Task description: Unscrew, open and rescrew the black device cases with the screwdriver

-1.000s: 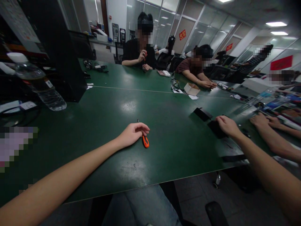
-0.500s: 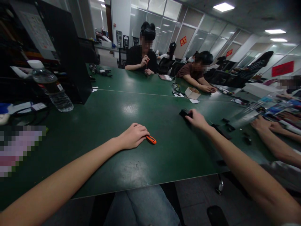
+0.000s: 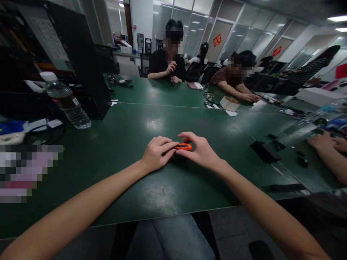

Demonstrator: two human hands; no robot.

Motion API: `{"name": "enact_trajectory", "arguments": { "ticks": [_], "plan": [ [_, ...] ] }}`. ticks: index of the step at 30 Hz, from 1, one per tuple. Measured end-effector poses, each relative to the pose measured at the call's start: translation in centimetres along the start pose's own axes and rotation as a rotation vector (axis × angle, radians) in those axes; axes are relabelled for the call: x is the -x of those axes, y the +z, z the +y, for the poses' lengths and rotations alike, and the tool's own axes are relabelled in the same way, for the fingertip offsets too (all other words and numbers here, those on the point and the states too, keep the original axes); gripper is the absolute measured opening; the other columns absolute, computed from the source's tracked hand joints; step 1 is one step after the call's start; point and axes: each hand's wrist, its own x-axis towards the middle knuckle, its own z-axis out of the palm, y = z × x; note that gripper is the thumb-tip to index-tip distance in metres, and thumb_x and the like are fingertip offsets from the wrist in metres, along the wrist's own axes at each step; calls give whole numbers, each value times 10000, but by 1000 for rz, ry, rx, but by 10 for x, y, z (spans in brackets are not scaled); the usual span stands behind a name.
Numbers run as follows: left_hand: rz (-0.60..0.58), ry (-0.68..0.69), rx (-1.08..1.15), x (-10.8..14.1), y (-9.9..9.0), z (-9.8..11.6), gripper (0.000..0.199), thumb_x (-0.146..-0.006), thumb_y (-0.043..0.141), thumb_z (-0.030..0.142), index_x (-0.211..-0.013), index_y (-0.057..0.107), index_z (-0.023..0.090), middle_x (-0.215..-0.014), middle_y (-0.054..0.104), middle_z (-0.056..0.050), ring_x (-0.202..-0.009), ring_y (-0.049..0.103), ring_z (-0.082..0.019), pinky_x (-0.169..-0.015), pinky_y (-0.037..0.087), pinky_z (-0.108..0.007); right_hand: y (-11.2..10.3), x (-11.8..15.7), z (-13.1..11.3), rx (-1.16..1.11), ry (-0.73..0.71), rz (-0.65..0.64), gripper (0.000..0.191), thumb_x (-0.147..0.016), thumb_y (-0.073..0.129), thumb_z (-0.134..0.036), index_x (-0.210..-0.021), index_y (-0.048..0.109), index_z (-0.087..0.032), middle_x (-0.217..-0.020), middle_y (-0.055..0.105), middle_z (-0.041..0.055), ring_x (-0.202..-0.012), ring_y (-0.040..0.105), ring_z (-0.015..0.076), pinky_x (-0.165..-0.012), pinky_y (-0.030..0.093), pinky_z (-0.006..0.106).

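My left hand (image 3: 158, 153) is closed on an orange and black tool (image 3: 184, 146), whose rounded end sticks out from its fingertips toward the right. Around that end, my right hand (image 3: 199, 150) holds its thumb and forefinger apart, with the thumb just below the tool. Under the tool and between both hands lies a small black object (image 3: 177, 157) on the green table (image 3: 130, 137). It is mostly hidden by the fingers.
A water bottle (image 3: 69, 103) and a tall black case (image 3: 89, 72) stand at the left. Black boxes (image 3: 265, 151) lie at the right, near another person's hands (image 3: 325, 142). An open carton (image 3: 229, 103) sits farther back; two people sit across the table.
My right hand has come left from the black object's former spot to the orange tool, and the black object is now between my hands. My left hand has lifted the tool slightly.
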Motion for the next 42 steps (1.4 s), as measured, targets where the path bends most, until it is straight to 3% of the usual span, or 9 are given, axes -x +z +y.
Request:
{"name": "enact_trajectory", "arguments": {
  "ticks": [2, 4, 7, 9, 11, 17, 29, 42],
  "plan": [
    [0, -36, 48, 0, 0, 0, 240, -986, 609, 259, -1201, 694, 193, -1032, 744, -82, -912, 662, -220, -817, 515, -380, -21, -15, -12, -9, -39, -49, 237, -924, 677, -429, -979, 690, -199, -882, 737, 38, -778, 675, 177, -737, 501, 306],
    [-51, -88, 119, -1, -1, 2, 363, -943, 667, 301, -1287, 641, 189, -1151, 728, -103, -1027, 669, -246, -903, 528, -411, -46, -30, -23, 17, -48, -31, 236, -924, 671, -419, -864, 702, -193, -805, 724, 23, -712, 638, 157, -674, 465, 282],
    [-281, -183, 200, -2, -3, 4, 574, -839, 775, 385, -1353, 597, 200, -1231, 713, -105, -1087, 681, -267, -959, 542, -418, -84, -49, -37, 124, 3, 57, 271, -910, 674, -450, -838, 707, -191, -722, 669, 6, -643, 557, 143, -609, 407, 277],
    [-417, -242, 199, -3, -3, 4, 523, -825, 787, 388, -1293, 642, 205, -1189, 735, -88, -1048, 703, -264, -941, 552, -409, -102, -59, -42, 224, 28, 23, 306, -913, 658, -483, -840, 717, -192, -680, 635, 1, -609, 511, 140, -582, 366, 284],
    [-459, -299, 184, -4, -3, 2, 434, -854, 767, 379, -1239, 677, 201, -1171, 746, -82, -1046, 709, -264, -943, 548, -410, -111, -65, -44, 309, 26, -62, 328, -916, 649, -500, -839, 729, -191, -653, 620, -1, -589, 493, 139, -577, 337, 290],
    [-454, -395, 225, -5, -2, -5, 417, -881, 762, 451, -1210, 691, 204, -1178, 749, -78, -1058, 712, -262, -948, 540, -407, -98, -75, -39, 365, -88, -184, 367, -955, 599, -509, -873, 736, -179, -681, 630, -2, -604, 506, 129, -608, 325, 281],
    [-460, -421, 188, -12, -4, -7, 367, -900, 747, 393, -1213, 677, 216, -1177, 738, -74, -1071, 701, -262, -969, 539, -404, -86, -85, -21, 294, -109, -181, 333, -957, 627, -453, -797, 691, -169, -645, 583, -22, -593, 472, 105, -631, 303, 276],
    [-478, -421, 183, -13, -5, -7, 358, -910, 735, 398, -1212, 673, 216, -1180, 735, -73, -1068, 696, -260, -966, 535, -406, -86, -88, -12, 294, -94, -179, 328, -953, 622, -490, -861, 708, -186, -659, 585, -11, -617, 505, 123, -639, 315, 289]
  ]
}}
